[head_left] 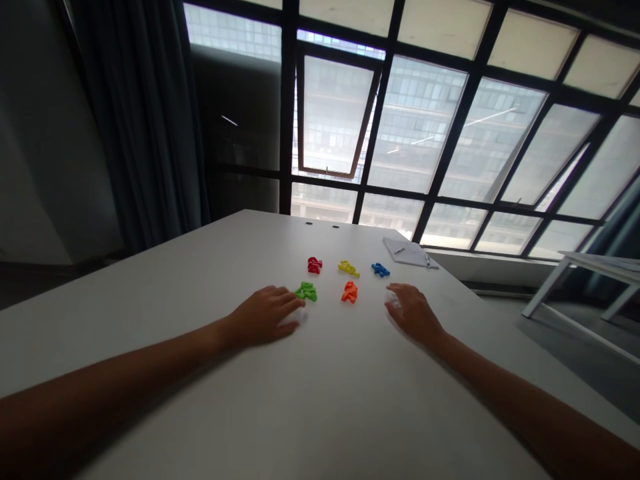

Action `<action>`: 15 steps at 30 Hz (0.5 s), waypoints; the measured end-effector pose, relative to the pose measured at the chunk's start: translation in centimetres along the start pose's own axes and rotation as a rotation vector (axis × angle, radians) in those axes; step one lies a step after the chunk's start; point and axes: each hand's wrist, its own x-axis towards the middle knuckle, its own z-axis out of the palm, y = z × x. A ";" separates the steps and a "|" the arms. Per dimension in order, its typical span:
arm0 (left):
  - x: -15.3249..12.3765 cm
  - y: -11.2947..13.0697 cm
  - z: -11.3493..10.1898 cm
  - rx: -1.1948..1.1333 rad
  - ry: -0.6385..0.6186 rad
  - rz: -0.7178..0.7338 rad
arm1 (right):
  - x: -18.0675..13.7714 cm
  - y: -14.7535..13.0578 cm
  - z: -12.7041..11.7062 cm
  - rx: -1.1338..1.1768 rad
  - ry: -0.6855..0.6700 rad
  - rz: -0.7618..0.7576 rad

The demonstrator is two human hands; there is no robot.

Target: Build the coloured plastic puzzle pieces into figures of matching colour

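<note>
On the white table (320, 387), my left hand (270, 315) rests with its fingers stretched and the thumb apart. Its fingertips reach the near-left edge of a small pile of green plastic pieces (307, 291); whether they touch is hard to tell. To the right, my right hand (411, 312) is open, thumb apart from the fingers, with a pale patch between them that I cannot make out. Between the hands lies an orange pile (349, 292). Behind, in a row, are red pieces (315, 265), yellow pieces (348, 268) and blue pieces (381, 270).
A white notepad or sheaf of paper (410, 252) with a pen (428, 261) lies at the table's far right. Two dark round fittings (335, 227) sit near the far edge. Beyond are windows and a dark curtain (145, 120); another white table (600, 267) stands right.
</note>
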 end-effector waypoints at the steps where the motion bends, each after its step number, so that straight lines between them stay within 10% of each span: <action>1: 0.5 -0.6 0.6 -0.009 0.029 -0.056 | 0.4 1.2 0.6 -0.043 -0.015 0.063; 7: 5.0 -3.2 5.7 -0.223 -0.115 -0.455 | 3.6 4.4 4.5 -0.064 -0.336 0.370; 15: 11.7 -8.3 9.5 -0.381 -0.169 -0.489 | 11.8 6.5 8.1 0.138 -0.415 0.523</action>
